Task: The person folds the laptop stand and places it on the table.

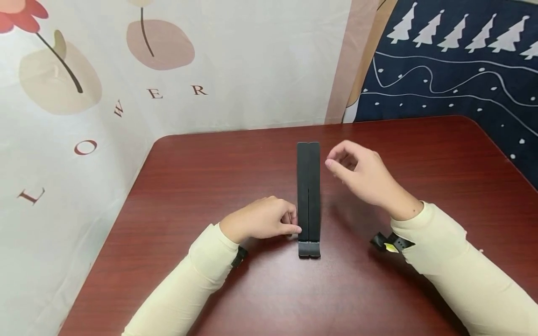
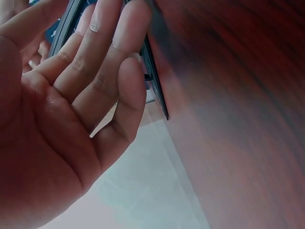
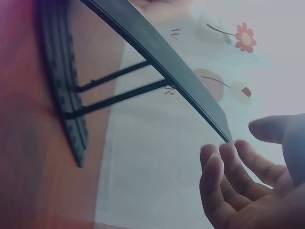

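A narrow black folding laptop stand (image 1: 308, 191) stands on the table, its two plates side by side and a small lip at the near end. In the right wrist view its sloping top (image 3: 176, 62) is propped above the base rail (image 3: 62, 86) by two thin struts. At the lower left edge my left hand (image 1: 266, 219) pinches the stand, thumb tip on its side and fingers bent against it. To the right of the raised far end hovers my right hand (image 1: 363, 175), fingers loosely bent, with a gap to the stand and nothing held.
The dark red wooden table (image 1: 201, 172) carries the stand. Behind it hang a pale flowered cloth (image 1: 260, 60) and a navy cloth (image 1: 445, 79) with white trees. Black straps with a device (image 1: 388, 242) are on the wrists.
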Tool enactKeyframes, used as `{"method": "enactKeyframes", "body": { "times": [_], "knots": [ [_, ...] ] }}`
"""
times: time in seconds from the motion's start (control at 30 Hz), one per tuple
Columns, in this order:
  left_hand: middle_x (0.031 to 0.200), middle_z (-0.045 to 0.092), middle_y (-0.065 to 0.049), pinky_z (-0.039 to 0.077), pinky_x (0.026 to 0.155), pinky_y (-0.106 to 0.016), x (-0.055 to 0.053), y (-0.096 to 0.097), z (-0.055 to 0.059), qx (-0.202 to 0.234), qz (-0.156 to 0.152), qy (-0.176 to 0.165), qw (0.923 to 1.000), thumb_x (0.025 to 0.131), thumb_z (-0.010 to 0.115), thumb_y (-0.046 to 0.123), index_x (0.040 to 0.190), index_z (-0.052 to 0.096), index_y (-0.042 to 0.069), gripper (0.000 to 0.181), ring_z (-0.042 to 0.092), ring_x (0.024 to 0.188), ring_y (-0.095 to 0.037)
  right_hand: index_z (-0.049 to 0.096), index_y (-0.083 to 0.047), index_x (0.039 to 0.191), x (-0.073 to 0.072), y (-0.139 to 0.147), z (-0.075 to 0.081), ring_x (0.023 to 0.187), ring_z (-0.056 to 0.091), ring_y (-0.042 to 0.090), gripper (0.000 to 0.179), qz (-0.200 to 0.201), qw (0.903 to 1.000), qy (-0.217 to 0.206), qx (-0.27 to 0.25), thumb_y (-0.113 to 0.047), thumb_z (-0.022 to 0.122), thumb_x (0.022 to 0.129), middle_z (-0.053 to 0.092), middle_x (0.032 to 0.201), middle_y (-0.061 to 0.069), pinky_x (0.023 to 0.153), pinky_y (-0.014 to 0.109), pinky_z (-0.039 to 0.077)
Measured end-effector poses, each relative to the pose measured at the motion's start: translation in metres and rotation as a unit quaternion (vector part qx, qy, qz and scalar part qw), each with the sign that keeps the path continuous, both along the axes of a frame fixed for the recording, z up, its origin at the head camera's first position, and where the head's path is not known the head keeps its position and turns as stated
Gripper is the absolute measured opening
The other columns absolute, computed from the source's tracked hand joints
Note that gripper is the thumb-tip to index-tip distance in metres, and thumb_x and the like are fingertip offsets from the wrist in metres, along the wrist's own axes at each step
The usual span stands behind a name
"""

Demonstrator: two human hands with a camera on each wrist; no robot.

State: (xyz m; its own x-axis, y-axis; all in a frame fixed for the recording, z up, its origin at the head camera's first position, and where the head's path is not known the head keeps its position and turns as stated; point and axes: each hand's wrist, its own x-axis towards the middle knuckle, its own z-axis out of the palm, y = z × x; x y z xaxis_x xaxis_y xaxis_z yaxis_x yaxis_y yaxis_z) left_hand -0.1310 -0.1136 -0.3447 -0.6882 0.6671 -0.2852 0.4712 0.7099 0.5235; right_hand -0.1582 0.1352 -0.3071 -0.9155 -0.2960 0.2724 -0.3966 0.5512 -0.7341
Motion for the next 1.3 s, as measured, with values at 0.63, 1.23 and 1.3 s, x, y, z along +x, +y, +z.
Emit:
{"method": "enactKeyframes", "body": {
  "times": [0.63, 1.23, 1.3],
  "knots": [
    [0.075, 0.073, 0.011, 0.05, 0.066, -0.022, 0.0, 0.0, -0.004, 0.011, -0.005, -0.019, 0.9997, 0.092, 0.072, 0.031, 0.084, 0.067, 0.019, 0.015, 0.062, 0.064, 0.001, 0.065, -0.014, 0.123, -0.029, -0.023, 0.014, 0.085, 0.065, 0.02, 0.026, 0.023, 0.9997, 0.01, -0.001, -0.016, 0.065, 0.097, 0.068, 0.094, 0.008, 0.074, 0.034, 0.049],
    [0.071, 0.072, 0.01, 0.049, 0.066, -0.021, -0.001, 0.002, -0.005, 0.006, -0.012, -0.019, 0.9997, 0.097, 0.066, 0.03, 0.085, 0.067, 0.018, 0.017, 0.063, 0.06, -0.003, 0.071, -0.013, 0.115, -0.037, -0.032, 0.009, 0.07, 0.065, 0.022, 0.021, 0.033, 0.9994, -0.004, -0.01, -0.014, 0.068, 0.095, 0.065, 0.084, 0.009, 0.059, 0.028, 0.053],
    [0.071, 0.072, 0.01, 0.05, 0.066, -0.021, -0.001, 0.002, -0.006, 0.007, -0.011, -0.021, 0.9997, 0.097, 0.066, 0.03, 0.085, 0.067, 0.018, 0.017, 0.065, 0.062, -0.005, 0.072, -0.013, 0.114, -0.037, -0.032, 0.009, 0.068, 0.064, 0.021, 0.02, 0.032, 0.9994, -0.001, -0.01, -0.014, 0.068, 0.095, 0.065, 0.082, 0.009, 0.058, 0.028, 0.052]
  ]
}}
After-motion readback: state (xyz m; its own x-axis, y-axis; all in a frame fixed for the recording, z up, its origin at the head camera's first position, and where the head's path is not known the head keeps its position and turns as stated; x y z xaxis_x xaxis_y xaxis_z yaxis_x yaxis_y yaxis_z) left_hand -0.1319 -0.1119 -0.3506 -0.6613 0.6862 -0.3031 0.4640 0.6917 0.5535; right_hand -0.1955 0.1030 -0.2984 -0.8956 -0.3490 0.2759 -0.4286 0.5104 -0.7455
